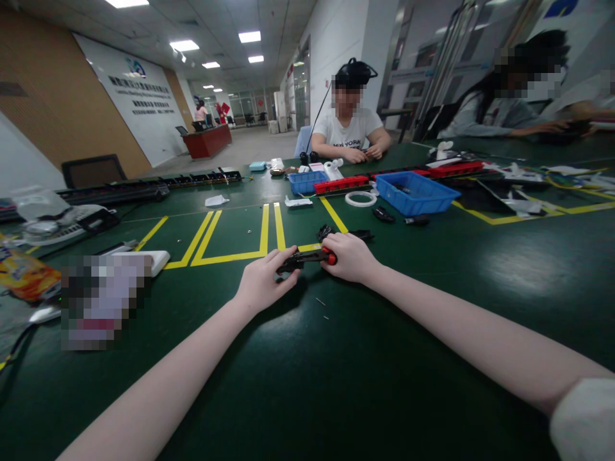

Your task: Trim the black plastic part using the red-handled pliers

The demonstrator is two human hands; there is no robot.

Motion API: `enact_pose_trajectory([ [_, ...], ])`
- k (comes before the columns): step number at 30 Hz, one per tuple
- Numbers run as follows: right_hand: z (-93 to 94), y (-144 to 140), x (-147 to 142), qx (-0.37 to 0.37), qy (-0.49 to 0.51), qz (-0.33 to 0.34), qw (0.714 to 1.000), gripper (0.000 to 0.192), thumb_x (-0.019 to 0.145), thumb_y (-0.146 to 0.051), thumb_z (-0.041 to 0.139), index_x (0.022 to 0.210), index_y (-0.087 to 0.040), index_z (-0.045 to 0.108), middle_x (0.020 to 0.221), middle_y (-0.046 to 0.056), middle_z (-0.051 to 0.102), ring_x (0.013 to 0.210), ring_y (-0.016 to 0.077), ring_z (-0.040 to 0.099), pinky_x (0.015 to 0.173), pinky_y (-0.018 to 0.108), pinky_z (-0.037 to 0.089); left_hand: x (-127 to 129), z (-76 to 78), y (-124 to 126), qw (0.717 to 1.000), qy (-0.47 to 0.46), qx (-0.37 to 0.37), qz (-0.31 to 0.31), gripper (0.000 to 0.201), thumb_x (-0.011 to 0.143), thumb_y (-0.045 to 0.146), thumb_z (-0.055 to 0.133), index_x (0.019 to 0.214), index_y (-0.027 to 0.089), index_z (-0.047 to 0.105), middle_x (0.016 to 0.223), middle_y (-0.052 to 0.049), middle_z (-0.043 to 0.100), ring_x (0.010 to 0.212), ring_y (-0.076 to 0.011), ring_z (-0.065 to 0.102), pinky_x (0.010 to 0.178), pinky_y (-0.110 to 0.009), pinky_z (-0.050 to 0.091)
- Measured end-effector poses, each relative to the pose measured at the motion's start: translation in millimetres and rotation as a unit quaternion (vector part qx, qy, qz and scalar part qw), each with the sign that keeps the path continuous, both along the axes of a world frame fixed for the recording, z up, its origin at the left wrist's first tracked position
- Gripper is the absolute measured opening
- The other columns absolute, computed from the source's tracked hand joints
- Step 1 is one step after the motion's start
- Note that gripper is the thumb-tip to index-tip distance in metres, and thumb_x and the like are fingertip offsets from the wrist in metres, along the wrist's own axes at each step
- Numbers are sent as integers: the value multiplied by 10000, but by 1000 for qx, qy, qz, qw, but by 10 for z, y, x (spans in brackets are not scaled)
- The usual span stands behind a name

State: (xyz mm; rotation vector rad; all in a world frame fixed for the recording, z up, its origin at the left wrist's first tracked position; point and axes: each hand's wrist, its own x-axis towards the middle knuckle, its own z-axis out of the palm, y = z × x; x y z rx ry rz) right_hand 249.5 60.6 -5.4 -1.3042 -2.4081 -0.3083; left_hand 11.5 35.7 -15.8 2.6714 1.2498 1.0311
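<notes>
Between my two hands, just above the green table, is a black hand tool with a red handle end; its exact kind is hard to make out. My right hand is closed around the red end. My left hand pinches a small black part between thumb and fingers, and the tool's dark end meets it. Just behind my right hand lie black plastic pieces. Two thin metal pins rest on the table below my hands.
Yellow tape lines mark the table. Beyond are blue bins, a white tape roll and red strips. A white device and an orange packet lie left. A person sits opposite; others sit right.
</notes>
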Motion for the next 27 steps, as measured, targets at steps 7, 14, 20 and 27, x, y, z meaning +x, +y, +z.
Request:
enact_pose_trajectory([
  [7,-2,1,3,4,-3,5,1000,164,740,-313,579,829,-178,552,875,78,614,840,219,544,719,313,370,-11,34,14,997,-22,-48,-47,465,826,297,589,1283,248,518,1026,-22,634,837,-158,632,726,-266,503],
  [14,7,-1,-10,-1,-26,33,999,187,711,-305,608,827,-170,551,877,84,614,837,228,541,733,317,371,-18,52,30,992,-33,-84,-91,416,800,343,656,1194,233,576,1063,-33,642,914,-182,635,783,-297,511],
  [20,9,-9,-14,-7,-33,43,999,161,722,-299,597,798,-171,537,859,81,612,801,217,546,739,316,371,-23,44,50,991,-24,-98,-86,381,817,418,653,1145,231,604,1019,-35,653,801,-168,648,718,-297,523],
  [27,17,-9,-18,-22,-31,45,998,146,715,-284,598,776,-177,518,838,75,608,779,210,549,729,309,377,-30,39,46,990,-29,-107,-92,371,827,410,647,1153,237,608,1024,-37,649,796,-165,646,712,-296,527],
])
